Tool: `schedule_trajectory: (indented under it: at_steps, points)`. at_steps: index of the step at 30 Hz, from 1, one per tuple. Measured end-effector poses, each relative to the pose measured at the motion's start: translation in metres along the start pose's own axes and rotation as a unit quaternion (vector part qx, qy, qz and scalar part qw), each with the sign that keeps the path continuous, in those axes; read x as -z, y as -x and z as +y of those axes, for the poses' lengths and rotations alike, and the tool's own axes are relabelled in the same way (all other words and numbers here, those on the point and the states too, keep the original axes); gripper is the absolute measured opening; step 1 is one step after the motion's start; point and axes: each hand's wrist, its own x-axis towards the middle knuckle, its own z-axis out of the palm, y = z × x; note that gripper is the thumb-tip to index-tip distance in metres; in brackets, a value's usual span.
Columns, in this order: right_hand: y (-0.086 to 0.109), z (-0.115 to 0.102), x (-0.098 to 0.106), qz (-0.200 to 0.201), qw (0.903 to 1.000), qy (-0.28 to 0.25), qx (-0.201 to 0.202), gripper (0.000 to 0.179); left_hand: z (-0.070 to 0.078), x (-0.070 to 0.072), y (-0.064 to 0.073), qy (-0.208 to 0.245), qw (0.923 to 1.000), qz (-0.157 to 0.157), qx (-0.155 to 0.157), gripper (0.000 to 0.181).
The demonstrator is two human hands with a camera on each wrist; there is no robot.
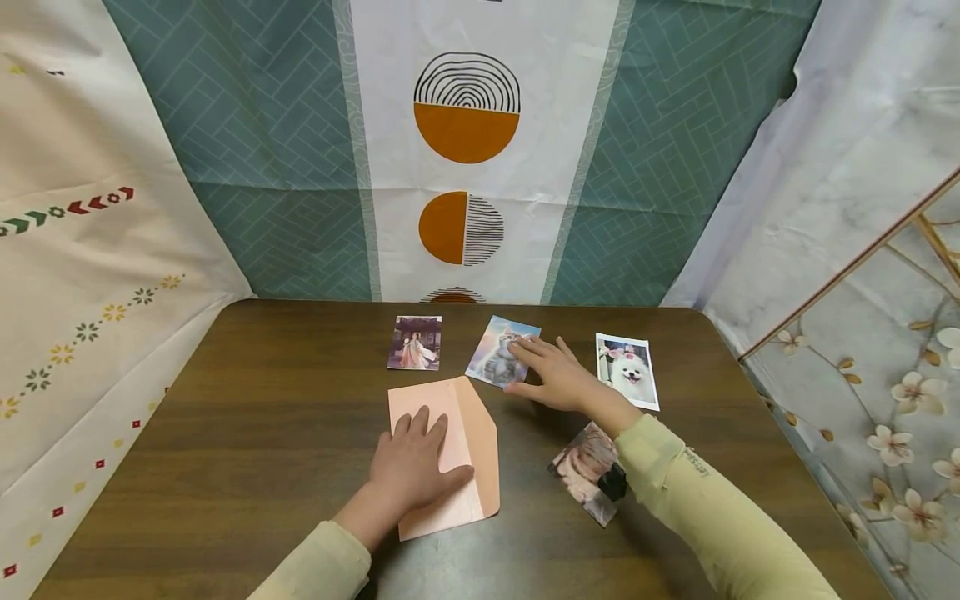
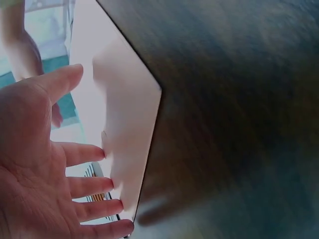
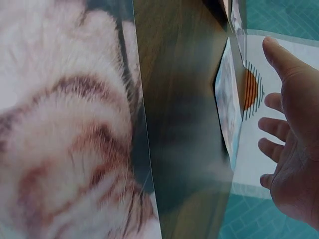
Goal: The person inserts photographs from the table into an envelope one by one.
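A pink envelope [image 1: 429, 400] lies on the table with its pointed flap [image 1: 483, 450] spread out to the right. My left hand [image 1: 412, 467] rests on it, fingers extended; the left wrist view shows the fingertips at the envelope's [image 2: 124, 114] surface. Over the lower right part of a kitten picture card [image 1: 497, 343] reaches my right hand [image 1: 555, 373], fingers spread. In the right wrist view that hand [image 3: 299, 129] holds nothing, and the kitten card [image 3: 228, 104] lies beyond it. Whether its fingertips touch the card I cannot tell.
A card with robed figures [image 1: 415, 342] lies behind the envelope. To the right is a white-dog photo [image 1: 628, 371], partly behind my right forearm. A furry-animal photo [image 1: 588, 473] sits nearer, beside my right sleeve [image 1: 697, 492]. Patterned cloths hang around the brown table [image 1: 285, 400].
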Motion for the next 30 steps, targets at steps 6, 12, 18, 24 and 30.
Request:
schedule_trajectory:
  at_steps: [6,12,18,24,30]
  points:
    - [-0.015,-0.005,-0.006,0.003,0.9995,0.008,0.030,0.074,-0.004,0.001,0.002,-0.007,0.9999,0.009,-0.003,0.087]
    - [-0.031,-0.010,-0.014,-0.002,0.9988,0.004,0.048,0.073,-0.011,0.001,0.002,-0.013,0.9998,0.012,-0.004,0.085]
    - [-0.043,-0.014,-0.021,-0.003,0.9977,0.009,0.067,0.071,-0.019,-0.001,0.003,-0.012,0.9998,0.017,-0.006,0.083]
    - [-0.058,-0.015,-0.028,-0.013,0.9966,0.026,0.077,0.070,-0.026,-0.001,0.003,-0.007,0.9996,0.026,-0.010,0.079]
    - [-0.073,-0.019,-0.029,-0.026,0.9963,0.024,0.078,0.070,-0.034,-0.001,0.005,-0.006,0.9994,0.031,-0.016,0.076]
